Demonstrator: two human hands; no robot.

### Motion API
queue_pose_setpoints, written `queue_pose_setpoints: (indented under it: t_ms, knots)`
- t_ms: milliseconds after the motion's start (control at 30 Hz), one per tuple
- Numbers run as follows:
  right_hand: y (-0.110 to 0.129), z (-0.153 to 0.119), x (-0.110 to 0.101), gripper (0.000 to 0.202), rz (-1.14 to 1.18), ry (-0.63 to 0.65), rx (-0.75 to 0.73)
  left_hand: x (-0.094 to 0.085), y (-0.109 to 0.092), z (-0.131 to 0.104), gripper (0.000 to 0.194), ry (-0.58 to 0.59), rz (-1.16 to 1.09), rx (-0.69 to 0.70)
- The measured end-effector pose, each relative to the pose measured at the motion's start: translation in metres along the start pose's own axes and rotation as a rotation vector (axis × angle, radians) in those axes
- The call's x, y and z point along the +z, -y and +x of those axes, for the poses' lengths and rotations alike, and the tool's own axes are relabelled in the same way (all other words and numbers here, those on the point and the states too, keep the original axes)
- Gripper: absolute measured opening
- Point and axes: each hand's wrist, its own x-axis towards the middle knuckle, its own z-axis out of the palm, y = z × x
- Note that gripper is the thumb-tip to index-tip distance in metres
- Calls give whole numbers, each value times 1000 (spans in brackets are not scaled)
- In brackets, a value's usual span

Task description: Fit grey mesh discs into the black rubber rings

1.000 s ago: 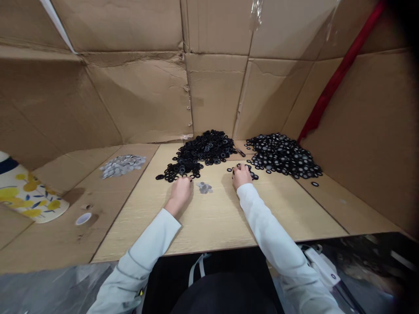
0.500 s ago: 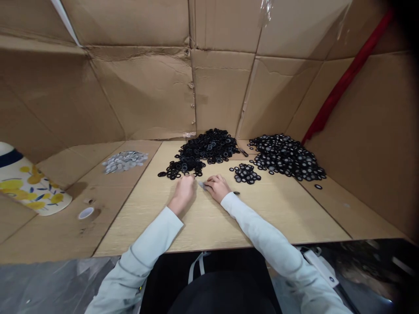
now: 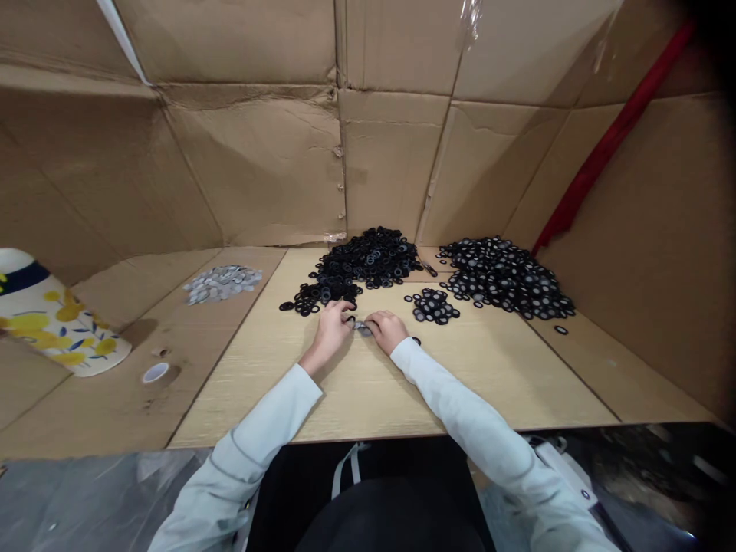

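My left hand (image 3: 329, 334) is closed at the middle of the board, its fingertips pinching a black ring (image 3: 351, 318). Facing it, my right hand (image 3: 387, 330) is closed on small grey discs (image 3: 362, 326), whose number I cannot make out. Fingertips of both hands are close together, with the ring and the discs between them. Just beyond my left hand lies a heap of black rings (image 3: 368, 257). A small pile of black rings with grey centres (image 3: 434, 305) is beyond my right hand, and one dark ring (image 3: 415, 340) lies beside that wrist.
A larger heap of grey-centred rings (image 3: 506, 276) spreads at the back right. Loose grey discs (image 3: 223, 284) are piled on the left cardboard. A flower-patterned bottle (image 3: 63, 326) and a white tape roll (image 3: 156, 373) stand left. Cardboard walls (image 3: 253, 161) enclose the back and sides.
My left hand has drawn back from the edge of the black-ring heap towards my right hand, and a black ring now shows at its fingertips. My right hand has barely moved.
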Motion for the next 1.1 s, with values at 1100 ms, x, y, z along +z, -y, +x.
queue_pose_setpoints:
  t_ms: [1100]
  knots:
    - [-4, 1, -2, 15, 571, -212, 222, 17, -1, -2, 37, 158, -905, -257]
